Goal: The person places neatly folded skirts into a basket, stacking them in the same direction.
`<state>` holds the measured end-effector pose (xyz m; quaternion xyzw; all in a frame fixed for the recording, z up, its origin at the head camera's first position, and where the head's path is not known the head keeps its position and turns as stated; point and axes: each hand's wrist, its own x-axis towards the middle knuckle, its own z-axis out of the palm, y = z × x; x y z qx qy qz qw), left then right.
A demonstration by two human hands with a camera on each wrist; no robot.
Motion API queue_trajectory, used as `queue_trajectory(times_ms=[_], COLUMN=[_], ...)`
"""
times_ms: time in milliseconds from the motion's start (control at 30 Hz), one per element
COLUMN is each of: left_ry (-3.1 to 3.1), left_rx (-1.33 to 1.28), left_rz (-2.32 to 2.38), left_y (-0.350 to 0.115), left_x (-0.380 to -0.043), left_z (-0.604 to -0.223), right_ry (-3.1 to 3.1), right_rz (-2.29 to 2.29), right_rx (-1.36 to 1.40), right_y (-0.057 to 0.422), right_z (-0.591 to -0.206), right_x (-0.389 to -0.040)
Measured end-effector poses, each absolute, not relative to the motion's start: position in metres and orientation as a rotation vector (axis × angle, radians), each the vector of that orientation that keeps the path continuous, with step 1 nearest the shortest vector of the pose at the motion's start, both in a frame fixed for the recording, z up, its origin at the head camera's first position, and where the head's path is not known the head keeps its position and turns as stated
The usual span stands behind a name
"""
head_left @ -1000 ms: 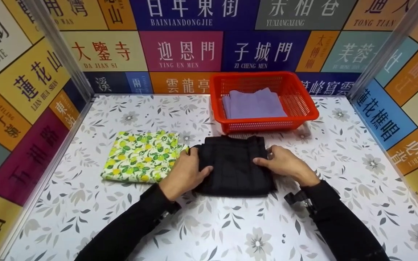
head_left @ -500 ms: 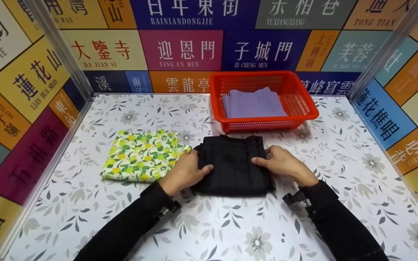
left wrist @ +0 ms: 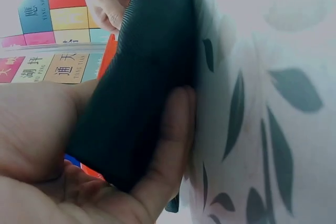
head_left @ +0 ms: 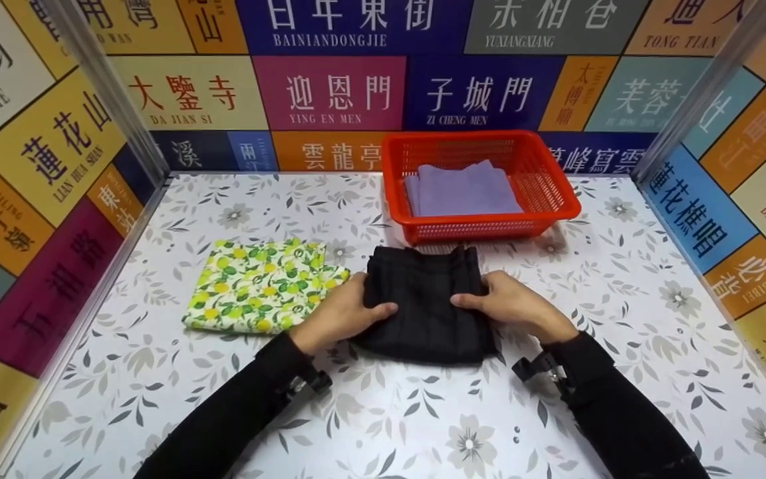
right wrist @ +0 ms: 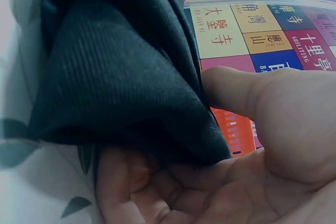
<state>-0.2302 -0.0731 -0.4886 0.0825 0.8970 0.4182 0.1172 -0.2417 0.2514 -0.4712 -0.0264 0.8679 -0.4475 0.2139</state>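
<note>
A folded black cloth [head_left: 426,306] lies in front of the basket, with a hand at each side. My left hand [head_left: 340,311] grips its left edge, thumb on top; the left wrist view shows the fingers [left wrist: 170,145] tucked under the dark fabric [left wrist: 139,72]. On the right edge, my right hand [head_left: 512,303] pinches the cloth, thumb above. Its fingers [right wrist: 152,187] curl beneath the layered folds [right wrist: 115,72] in the right wrist view. Left of the black cloth sits a folded cloth with a lemon print [head_left: 263,286], partly overlapped by my left hand.
A red plastic basket [head_left: 483,229] stands at the back, just beyond the black cloth, with a folded lilac cloth [head_left: 466,189] inside. The tabletop [head_left: 383,426] has a grey leaf and flower pattern. Printed wall panels [head_left: 330,93] enclose the back and both sides.
Both hands have closed in slightly on the black cloth, the right hand moving a little left. The cloth's side edges are drawn inward and its front looks slightly bowed. The other cloths stay put.
</note>
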Motion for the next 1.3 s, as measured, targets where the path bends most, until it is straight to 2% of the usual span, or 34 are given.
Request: queue_trajectory(times_ms=[200, 500, 833, 1300], left_ry=[2.561, 2.557, 2.569, 2.507], left_rx=[0.199, 0.322, 0.278, 0.338], left_rz=[1.290, 1.379, 1.427, 1.599], left_y=[-0.073, -0.071, -0.070, -0.067], left_x=[-0.229, -0.229, -0.228, -0.220], left_z=[-0.488, -0.491, -0.488, -0.470], right_ry=[2.441, 2.354, 2.214, 2.224], right_rz=[-1.248, -1.446, -1.621, -1.719], right_rx=[-0.097, 0.006, 0.020, -0.101], right_y=[0.249, 0.243, 0.242, 0.256], right_z=[-0.474, -0.468, -0.464, -0.434], right_x=[-0.243, -0.238, -0.238, -0.230])
